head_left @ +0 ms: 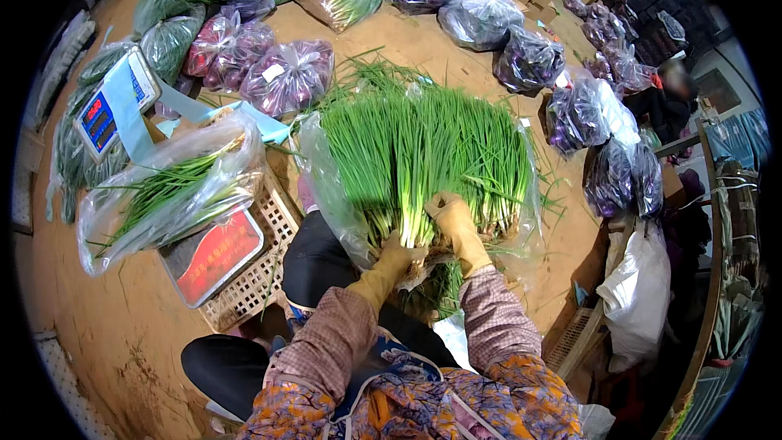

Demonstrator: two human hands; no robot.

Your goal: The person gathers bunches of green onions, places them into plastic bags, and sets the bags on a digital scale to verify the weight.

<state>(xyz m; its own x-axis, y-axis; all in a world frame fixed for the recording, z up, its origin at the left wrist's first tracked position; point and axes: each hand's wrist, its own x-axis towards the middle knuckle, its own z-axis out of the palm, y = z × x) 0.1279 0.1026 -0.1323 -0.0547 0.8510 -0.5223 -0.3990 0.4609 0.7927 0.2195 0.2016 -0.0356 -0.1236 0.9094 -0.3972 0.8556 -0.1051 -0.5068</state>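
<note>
A dense stand of thin green onions [432, 143], white at the base, stands upright in an opened clear plastic bag [326, 187] before me. Both my hands wear yellow gloves. My left hand [392, 263] is closed around the pale lower stalks of a bunch at the near side of the stand. Higher up and to its right, my right hand [453, 220] has its fingers curled in against the stalks of the same bunch. The roots below are partly hidden by the gloves and sleeves.
A scale with a red platform [213, 259] and a blue display [104, 122] stands at left, over a plastic crate [273, 224]. A clear bag of green onions [175, 183] lies on it. Bags of purple vegetables [289, 76] ring the far floor. A person [672, 106] sits at far right.
</note>
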